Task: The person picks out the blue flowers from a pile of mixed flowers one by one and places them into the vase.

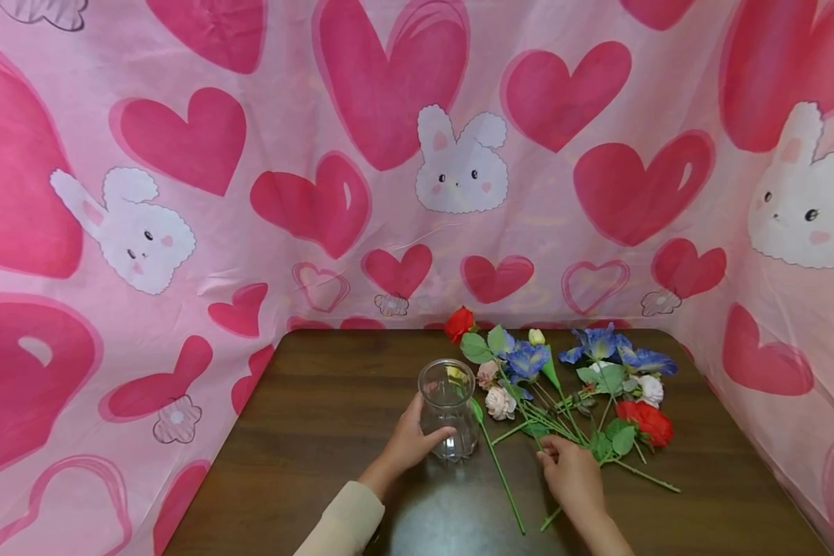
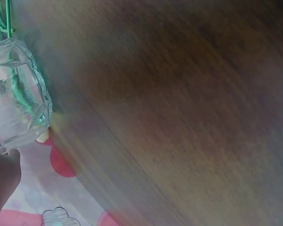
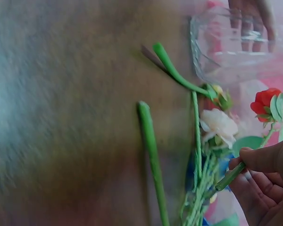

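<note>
My left hand (image 1: 411,442) grips the side of a clear glass vase (image 1: 459,423), which stands upright near the middle of the table. Fingers of that hand show through the glass in the right wrist view. With thumb and fingertips, my right hand (image 1: 573,472) pinches the green stem (image 3: 230,178) of a red rose (image 3: 266,104). The rose's bloom reaches toward the back edge of the table. Beside the vase, a loose green stem (image 1: 503,479) lies between my two hands.
Artificial flowers lie spread on the right of the brown table (image 1: 306,409): blue irises (image 1: 528,360), pale roses (image 1: 500,402) and another red rose (image 1: 649,423). A cut stem (image 1: 646,475) points right. A pink heart-print cloth (image 1: 403,224) hangs around the table.
</note>
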The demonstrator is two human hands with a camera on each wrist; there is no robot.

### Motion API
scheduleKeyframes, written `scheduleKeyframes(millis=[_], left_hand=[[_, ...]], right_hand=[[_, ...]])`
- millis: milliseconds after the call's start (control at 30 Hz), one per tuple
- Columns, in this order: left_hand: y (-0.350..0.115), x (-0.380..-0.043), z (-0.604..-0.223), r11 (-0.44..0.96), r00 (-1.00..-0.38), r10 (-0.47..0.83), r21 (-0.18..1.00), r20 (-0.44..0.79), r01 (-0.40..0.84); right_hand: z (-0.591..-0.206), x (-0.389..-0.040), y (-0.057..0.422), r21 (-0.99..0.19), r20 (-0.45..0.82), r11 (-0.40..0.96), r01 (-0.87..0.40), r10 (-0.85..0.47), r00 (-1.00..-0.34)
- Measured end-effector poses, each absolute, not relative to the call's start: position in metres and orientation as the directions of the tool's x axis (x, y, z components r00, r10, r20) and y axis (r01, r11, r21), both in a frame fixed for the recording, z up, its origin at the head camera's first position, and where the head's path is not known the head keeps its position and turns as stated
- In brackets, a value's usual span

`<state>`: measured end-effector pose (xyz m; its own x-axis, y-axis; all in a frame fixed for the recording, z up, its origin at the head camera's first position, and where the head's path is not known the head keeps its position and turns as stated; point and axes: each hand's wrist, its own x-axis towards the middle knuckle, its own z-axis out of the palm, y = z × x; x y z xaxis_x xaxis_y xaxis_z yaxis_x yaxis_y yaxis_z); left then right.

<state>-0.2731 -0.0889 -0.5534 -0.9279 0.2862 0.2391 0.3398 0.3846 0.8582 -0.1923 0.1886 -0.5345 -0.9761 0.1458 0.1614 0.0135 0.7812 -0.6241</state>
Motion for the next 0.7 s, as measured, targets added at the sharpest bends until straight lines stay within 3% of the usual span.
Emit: scheduleKeyframes(millis=[700], left_hand=[[-0.088, -0.274, -0.553, 0.371, -0.924, 0.296, 0.862, 0.242, 0.345]], right_hand=[[-0.562, -0.190, 0.162, -0.638, 0.102, 0.769, -0.026, 0.050, -0.994]])
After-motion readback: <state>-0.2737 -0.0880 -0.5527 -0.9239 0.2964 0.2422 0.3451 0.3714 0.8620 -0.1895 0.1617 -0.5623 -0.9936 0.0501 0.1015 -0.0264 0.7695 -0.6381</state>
